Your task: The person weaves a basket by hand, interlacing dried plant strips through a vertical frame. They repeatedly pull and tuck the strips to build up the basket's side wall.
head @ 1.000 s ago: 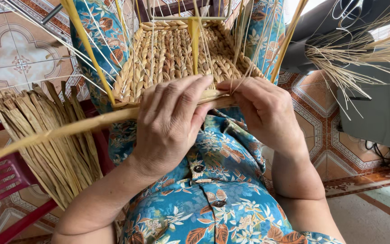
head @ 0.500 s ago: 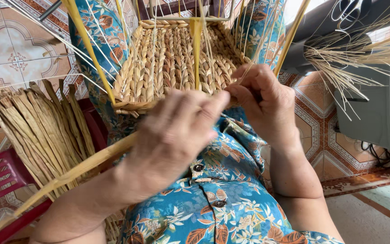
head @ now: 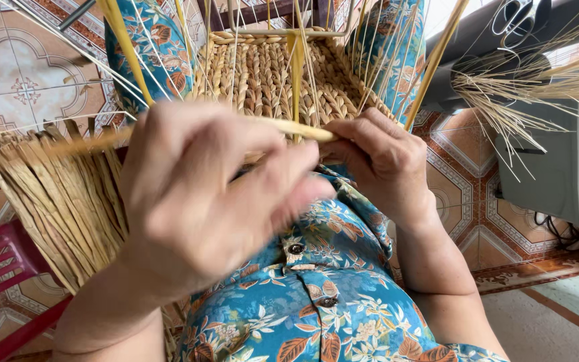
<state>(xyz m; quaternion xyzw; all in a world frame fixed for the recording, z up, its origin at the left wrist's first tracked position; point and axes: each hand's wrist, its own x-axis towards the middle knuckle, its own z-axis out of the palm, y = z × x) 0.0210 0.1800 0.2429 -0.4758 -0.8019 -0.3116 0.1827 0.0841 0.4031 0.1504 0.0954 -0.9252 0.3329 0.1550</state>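
Bundle of dried straw point(head: 55, 201), lying left of the woven basket point(head: 269, 80) on a red chair point(head: 1, 261). Left hand point(head: 196, 208), raised nearest the camera and blurred, fingers curled around a long straw strand point(head: 289, 127); how tightly it grips cannot be told. The strand's long axis runs left to right across the basket's near edge, ending at the right hand point(head: 383, 161), which pinches its tip against the weave. The basket rests on the lap, beyond both hands; the right hand is nearer its rim. Thin upright stakes point(head: 296, 60) rise from the basket.
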